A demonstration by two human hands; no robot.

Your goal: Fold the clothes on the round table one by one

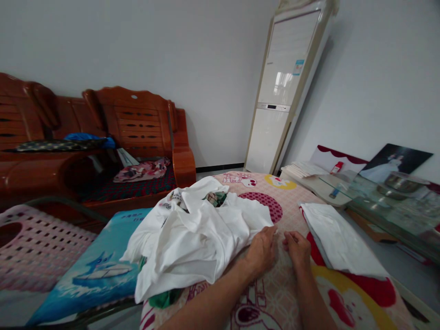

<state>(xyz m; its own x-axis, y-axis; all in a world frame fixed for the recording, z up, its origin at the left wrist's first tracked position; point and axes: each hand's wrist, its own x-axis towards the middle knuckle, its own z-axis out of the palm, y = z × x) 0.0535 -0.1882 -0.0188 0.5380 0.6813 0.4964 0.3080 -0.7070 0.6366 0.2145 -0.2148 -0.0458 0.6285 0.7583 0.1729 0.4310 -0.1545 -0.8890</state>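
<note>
A white garment [206,229] lies crumpled on the patterned cover [264,270] of the table in front of me. It looks like a T-shirt, with a dark print partly showing among its folds. My left hand [263,250] is closed on its right edge. Just to the right, a short gap apart, my right hand [297,250] is curled with its fingertips pressed together; whatever may be in them is hidden. Green cloth [165,299] peeks out beneath the white garment. Farther right lies a flat, folded white garment [340,238].
On the left stand a blue cushioned chair [103,266], a pink woven chair [37,250] and a wooden sofa [137,123] holding cloths. A tall air conditioner [285,91] fills the corner. At the right, a glass shelf [381,197] carries a metal bowl [405,181].
</note>
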